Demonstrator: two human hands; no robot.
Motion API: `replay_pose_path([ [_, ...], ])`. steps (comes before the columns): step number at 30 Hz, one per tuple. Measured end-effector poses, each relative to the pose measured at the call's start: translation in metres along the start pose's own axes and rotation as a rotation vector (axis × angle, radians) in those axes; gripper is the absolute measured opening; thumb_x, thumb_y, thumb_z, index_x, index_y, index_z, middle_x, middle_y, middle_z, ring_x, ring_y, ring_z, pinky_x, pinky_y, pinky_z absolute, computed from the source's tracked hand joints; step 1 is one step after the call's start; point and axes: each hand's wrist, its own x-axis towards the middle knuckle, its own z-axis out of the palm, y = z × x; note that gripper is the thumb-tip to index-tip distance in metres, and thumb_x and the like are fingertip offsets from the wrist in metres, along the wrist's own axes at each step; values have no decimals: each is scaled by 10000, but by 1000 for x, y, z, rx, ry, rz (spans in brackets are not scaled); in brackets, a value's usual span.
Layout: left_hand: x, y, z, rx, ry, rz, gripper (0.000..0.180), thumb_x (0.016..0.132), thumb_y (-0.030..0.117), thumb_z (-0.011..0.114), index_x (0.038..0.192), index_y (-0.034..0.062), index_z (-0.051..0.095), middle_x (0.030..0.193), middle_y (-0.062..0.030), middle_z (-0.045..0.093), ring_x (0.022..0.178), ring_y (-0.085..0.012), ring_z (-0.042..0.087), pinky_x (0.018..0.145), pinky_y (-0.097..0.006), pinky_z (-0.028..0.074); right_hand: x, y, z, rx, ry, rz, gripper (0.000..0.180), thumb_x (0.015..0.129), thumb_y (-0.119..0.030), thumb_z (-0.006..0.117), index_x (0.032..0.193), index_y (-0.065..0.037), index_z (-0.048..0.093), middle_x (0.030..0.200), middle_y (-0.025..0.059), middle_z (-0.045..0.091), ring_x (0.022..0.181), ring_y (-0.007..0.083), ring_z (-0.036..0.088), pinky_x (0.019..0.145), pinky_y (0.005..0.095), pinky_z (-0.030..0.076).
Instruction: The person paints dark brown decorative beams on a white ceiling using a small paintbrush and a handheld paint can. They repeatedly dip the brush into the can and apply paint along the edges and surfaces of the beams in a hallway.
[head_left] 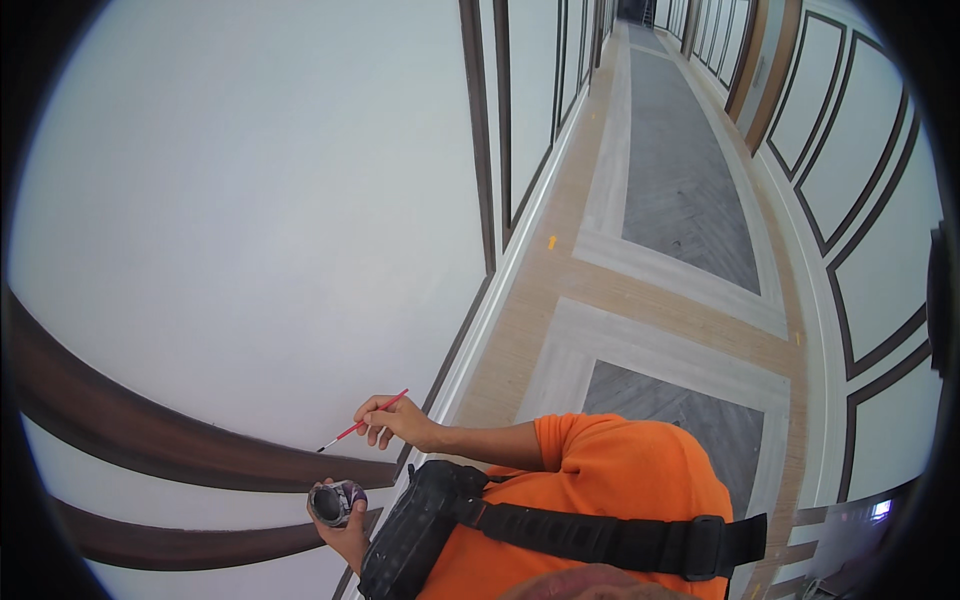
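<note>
My right hand point(395, 420) pinches a thin paintbrush point(372, 425) with a red handle. Its dark tip meets or hovers just off the upper edge of a dark brown trim strip point(250, 458) on the white wall; I cannot tell which. My left hand point(345, 538) is wrapped round a small open can point(333, 503), smeared on the outside, with dark contents. The can is held below the brush, in front of the wall between two brown strips. A second brown strip point(200, 545) runs beneath it.
A black bag with a strap point(600, 535) hangs across my orange shirt. The white wall point(270, 220) carries more brown mouldings, with a white baseboard point(480, 340) at its foot. A corridor floor of grey and beige panels point(690, 150) stretches away towards another panelled wall point(860, 190).
</note>
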Motion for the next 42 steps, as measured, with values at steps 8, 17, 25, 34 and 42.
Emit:
replay_pose_path([
  [8, -4, 0, 2, 85, -24, -18, 816, 799, 85, 860, 1486, -3, 429, 1444, -176, 571, 1263, -258, 582, 1114, -388, 436, 5, 2, -5, 28, -5, 17, 223, 1023, -213, 592, 1118, -28, 673, 956, 74, 703, 763, 149, 694, 609, 289, 567],
  [17, -7, -1, 3, 146, -15, -7, 793, 820, 132, 858, 1478, -1, 436, 1440, -160, 577, 1255, -252, 583, 1115, -383, 433, 9, 4, -10, 45, -25, 44, 230, 1025, -220, 594, 1123, -27, 673, 955, 74, 706, 755, 144, 693, 608, 288, 568],
  [25, -5, 5, 13, 133, -13, -28, 808, 815, 122, 865, 1481, -7, 425, 1441, -162, 574, 1260, -247, 579, 1120, -379, 427, 10, -1, -11, 43, -23, 62, 228, 1024, -218, 599, 1117, -22, 670, 951, 82, 708, 747, 152, 695, 602, 295, 579],
  [34, -5, -1, 12, 98, -19, -17, 808, 813, 113, 869, 1478, -5, 426, 1443, -169, 569, 1257, -249, 582, 1117, -380, 428, 9, -1, -10, 67, -10, 45, 202, 1023, -169, 575, 1109, -10, 666, 925, 98, 704, 707, 160, 689, 551, 286, 568],
  [42, -5, 11, 19, 108, -9, -64, 798, 807, 100, 870, 1468, -1, 435, 1445, -165, 569, 1254, -248, 582, 1119, -383, 425, 9, -4, -12, 61, -30, 66, 223, 1029, -216, 601, 1117, -22, 667, 954, 88, 710, 740, 160, 703, 596, 294, 588],
])
